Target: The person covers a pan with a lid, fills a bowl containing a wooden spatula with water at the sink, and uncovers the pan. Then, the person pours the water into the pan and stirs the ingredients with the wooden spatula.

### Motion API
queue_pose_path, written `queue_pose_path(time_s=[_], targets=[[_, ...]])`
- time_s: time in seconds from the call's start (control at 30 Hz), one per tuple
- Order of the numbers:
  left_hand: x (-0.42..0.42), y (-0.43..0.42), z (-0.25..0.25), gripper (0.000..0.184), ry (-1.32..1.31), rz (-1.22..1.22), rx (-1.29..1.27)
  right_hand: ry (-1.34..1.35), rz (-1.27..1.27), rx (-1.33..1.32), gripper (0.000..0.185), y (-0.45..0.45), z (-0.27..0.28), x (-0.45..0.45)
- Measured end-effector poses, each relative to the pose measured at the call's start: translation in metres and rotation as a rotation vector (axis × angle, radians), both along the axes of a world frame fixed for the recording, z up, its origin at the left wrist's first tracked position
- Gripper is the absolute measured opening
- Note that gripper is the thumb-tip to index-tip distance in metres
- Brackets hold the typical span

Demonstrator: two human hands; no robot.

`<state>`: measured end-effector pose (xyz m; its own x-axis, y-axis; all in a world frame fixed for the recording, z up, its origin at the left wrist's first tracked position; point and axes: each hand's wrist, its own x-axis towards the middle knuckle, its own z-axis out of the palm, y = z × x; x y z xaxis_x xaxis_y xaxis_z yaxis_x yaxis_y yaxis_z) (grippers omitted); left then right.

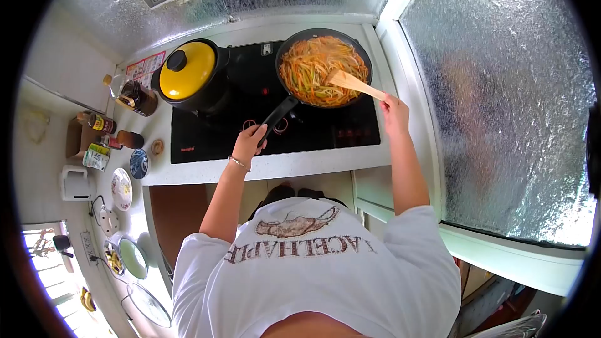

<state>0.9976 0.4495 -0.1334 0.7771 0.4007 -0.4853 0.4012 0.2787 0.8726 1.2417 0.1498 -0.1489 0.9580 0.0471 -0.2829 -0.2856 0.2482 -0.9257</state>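
A dark frying pan [286, 40] full of shredded orange and pale green food [313, 66] sits on the right side of the black cooktop [219, 141]. Its black handle [278, 116] points down and left, and my left hand [250, 142] is closed round the handle's end. My right hand [394, 114] grips the end of a wooden spatula [357, 83] at the pan's right. The spatula's flat blade rests in the food near the middle right of the pan.
On the cooktop's left stands a dark pot with a yellow lid [188, 70]. Bottles [139, 99], a patterned blue bowl [139, 163], a floral plate [122, 189] and a green-rimmed bowl [133, 258] line the left counter. A textured panel [501, 100] borders the right side.
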Motion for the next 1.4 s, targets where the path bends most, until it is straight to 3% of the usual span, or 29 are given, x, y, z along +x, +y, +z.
queue_pose_path(time_s=[0.27,0.57,0.67,0.9,1.0,1.07,1.1,1.27,1.4], targets=[[-0.003,-0.002,0.003,0.026,0.025,-0.026,0.014,0.031,0.036,0.111,0.017,-0.031,-0.034,-0.001],[-0.001,-0.002,0.005,0.026,0.018,-0.006,-0.012,0.051,-0.018,0.279,0.021,-0.025,-0.02,-0.013],[-0.002,-0.004,0.005,0.026,0.009,0.001,-0.005,-0.013,0.111,0.214,0.023,-0.025,-0.03,-0.017],[-0.003,-0.003,0.0,0.026,-0.002,-0.003,-0.012,0.004,0.078,0.232,0.023,-0.019,-0.025,-0.023],[-0.001,-0.003,0.004,0.025,0.002,0.006,-0.013,-0.124,0.045,0.254,0.027,-0.005,-0.013,-0.031],[-0.003,-0.004,0.005,0.024,0.009,-0.005,-0.008,-0.287,0.141,-0.044,0.026,0.005,-0.011,-0.034],[-0.004,-0.004,0.005,0.024,0.01,-0.013,-0.001,-0.354,0.201,-0.312,0.024,0.004,-0.014,-0.036],[-0.008,-0.005,0.001,0.024,0.008,-0.004,-0.019,-0.482,0.124,-0.306,0.025,-0.001,-0.023,-0.049],[-0.002,-0.004,0.003,0.024,0.014,-0.001,0.02,-0.528,0.261,-0.591,0.022,-0.008,-0.022,-0.037]])
